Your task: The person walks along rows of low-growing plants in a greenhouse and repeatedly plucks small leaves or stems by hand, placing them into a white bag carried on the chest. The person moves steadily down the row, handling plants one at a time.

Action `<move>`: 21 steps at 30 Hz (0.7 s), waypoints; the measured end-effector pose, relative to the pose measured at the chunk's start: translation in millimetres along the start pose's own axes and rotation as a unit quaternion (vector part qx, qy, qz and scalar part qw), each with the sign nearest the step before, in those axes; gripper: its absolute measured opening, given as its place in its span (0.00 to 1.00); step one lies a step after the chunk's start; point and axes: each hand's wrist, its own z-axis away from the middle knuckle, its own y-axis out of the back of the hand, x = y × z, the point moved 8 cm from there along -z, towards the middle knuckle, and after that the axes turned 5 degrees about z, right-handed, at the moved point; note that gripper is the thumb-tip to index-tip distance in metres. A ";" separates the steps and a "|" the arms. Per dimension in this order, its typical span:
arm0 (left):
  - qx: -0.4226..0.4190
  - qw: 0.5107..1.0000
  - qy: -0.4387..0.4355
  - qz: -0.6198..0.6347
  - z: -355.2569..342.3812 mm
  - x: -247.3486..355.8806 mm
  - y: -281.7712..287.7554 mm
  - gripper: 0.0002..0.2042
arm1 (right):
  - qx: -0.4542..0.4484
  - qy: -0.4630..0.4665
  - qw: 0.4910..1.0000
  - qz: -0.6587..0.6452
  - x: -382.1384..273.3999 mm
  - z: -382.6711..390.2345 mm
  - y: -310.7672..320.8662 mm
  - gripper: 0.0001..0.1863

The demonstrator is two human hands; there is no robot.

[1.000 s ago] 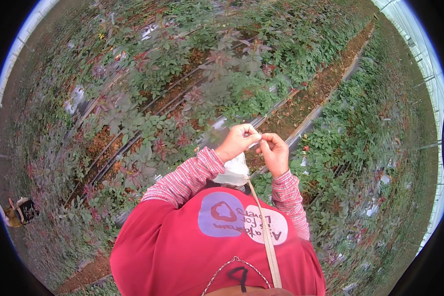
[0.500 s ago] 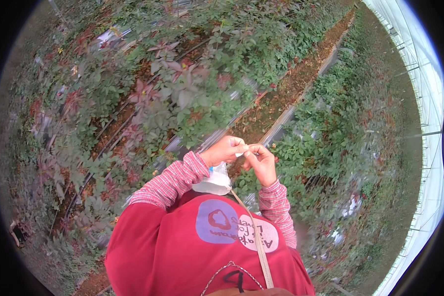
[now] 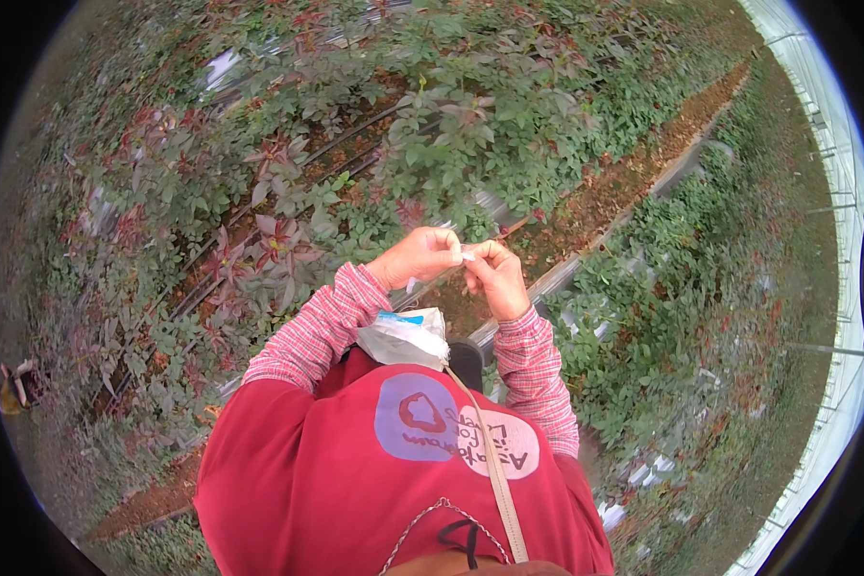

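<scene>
My left hand (image 3: 422, 255) and my right hand (image 3: 495, 276) meet in front of my chest, both closed in a pinch on a small white piece (image 3: 467, 256) between their fingertips. A white bit also shows below my left fingers. Just beneath my hands a translucent white bag (image 3: 403, 336) with a blue item (image 3: 400, 318) inside hangs at my front, by a beige strap (image 3: 499, 461) running down from my neck over my red top.
Rows of leafy plants (image 3: 480, 115), some with reddish leaves, surround me. A soil path (image 3: 634, 173) runs diagonally toward the upper right, beside plastic-edged beds and dark pipes (image 3: 336, 139). Pale greenhouse sheeting (image 3: 840, 278) curves along the right. A yellow-and-dark object (image 3: 14, 389) is at the far left.
My hands dropped and then rose again, shifting slightly left, still pinched together at the white piece. More of the bag and its blue item shows now. The view has shifted.
</scene>
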 end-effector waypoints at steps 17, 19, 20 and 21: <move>0.641 0.560 -0.350 -0.390 -129.1 159.0 155.9 0.06 | -0.043 0.259 0.882 0.390 -85.4 -344.3 -23.4 0.17; 0.659 0.524 -0.347 -0.414 -138.1 163.8 176.6 0.12 | -0.038 0.258 0.879 0.398 -78.3 -366.4 -28.8 0.23; 0.663 0.508 -0.350 -0.425 -146.0 166.8 180.8 0.14 | -0.030 0.272 0.869 0.412 -71.4 -379.5 -27.1 0.22; 0.672 0.520 -0.317 -0.421 -155.1 165.2 190.6 0.16 | -0.021 0.287 0.858 0.426 -65.0 -392.3 -25.2 0.22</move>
